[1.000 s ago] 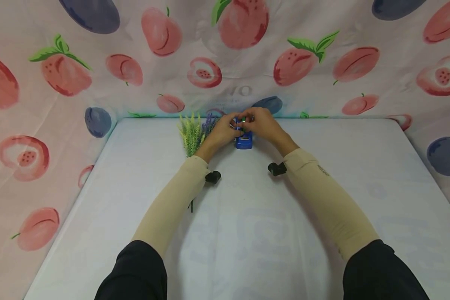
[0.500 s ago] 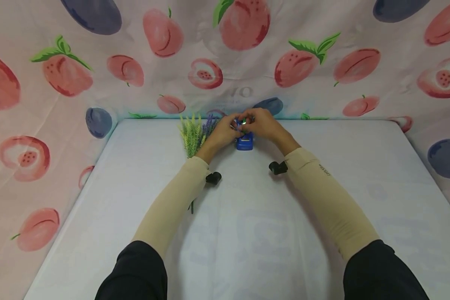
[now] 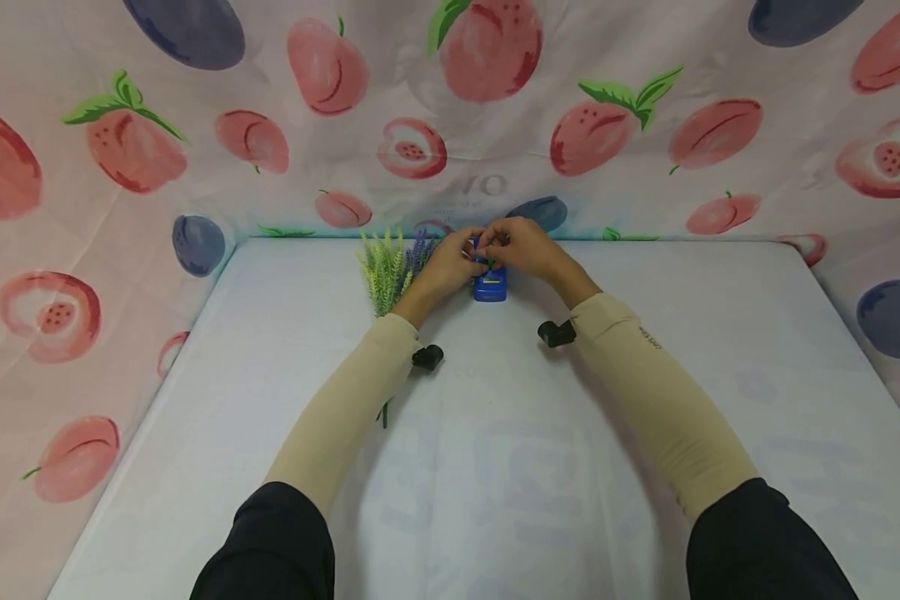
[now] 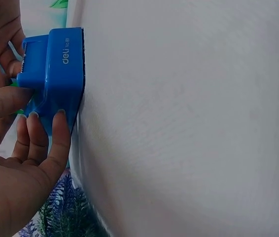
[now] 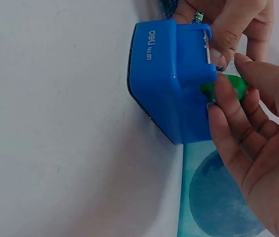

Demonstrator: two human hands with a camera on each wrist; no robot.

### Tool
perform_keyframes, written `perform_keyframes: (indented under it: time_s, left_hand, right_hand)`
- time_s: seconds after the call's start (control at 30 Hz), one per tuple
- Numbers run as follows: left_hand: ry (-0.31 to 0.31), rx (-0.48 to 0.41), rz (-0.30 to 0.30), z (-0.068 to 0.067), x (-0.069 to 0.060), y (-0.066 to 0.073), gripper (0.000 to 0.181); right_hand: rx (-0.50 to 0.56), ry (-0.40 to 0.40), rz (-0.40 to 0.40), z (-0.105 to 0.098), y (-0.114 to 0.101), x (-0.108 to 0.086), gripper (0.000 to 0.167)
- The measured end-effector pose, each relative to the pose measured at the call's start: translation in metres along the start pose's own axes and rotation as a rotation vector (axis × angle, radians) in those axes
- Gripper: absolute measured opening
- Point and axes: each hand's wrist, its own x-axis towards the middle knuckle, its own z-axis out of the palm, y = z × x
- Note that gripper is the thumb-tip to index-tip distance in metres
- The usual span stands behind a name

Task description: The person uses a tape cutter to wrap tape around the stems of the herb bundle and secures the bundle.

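A blue tape dispenser (image 3: 490,286) with a serrated cutter stands near the table's back edge, partly hidden by both hands in the head view. Against its side lie the fingertips of the left hand (image 4: 21,173), thumb and fingers curled about it in the left wrist view. The right hand (image 5: 258,133) pinches a green piece (image 5: 235,86) beside the dispenser (image 5: 154,74), below the cutter, its fingers also near the blue body. Both hands nearly meet over the dispenser. What the green piece is cannot be told.
Artificial flower stems with yellow-green (image 3: 382,271) and purple (image 3: 418,250) heads lie left of the hands, partly under the left forearm. A curtain with a fruit print (image 3: 480,133) hangs behind the white table (image 3: 495,467).
The right fingers have shifted slightly, and the green bit seen between the hands now shows lower, nearer the dispenser. The left hand, dispenser and flowers stay nearly in place.
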Motion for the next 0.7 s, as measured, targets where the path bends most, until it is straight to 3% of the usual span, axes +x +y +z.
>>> perform_keyframes:
  time_s: [0.2, 0.33, 0.47, 0.7]
  left_hand:
    - [-0.004, 0.026, 0.017, 0.0, 0.002, -0.002, 0.056]
    - [0.005, 0.093, 0.042, -0.001, 0.003, -0.005, 0.057]
    - [0.006, 0.17, 0.056, -0.001, 0.002, -0.006, 0.057]
    - [-0.007, 0.209, 0.068, -0.002, 0.003, -0.004, 0.056]
  right_hand:
    - [0.076, 0.105, -0.014, 0.001, -0.001, -0.003, 0.013]
    - [0.118, 0.155, -0.014, 0.001, -0.002, -0.008, 0.018]
    - [0.215, 0.183, -0.005, 0.002, 0.0, -0.012, 0.02]
    - [0.364, 0.268, -0.027, 0.005, 0.007, -0.015, 0.018]
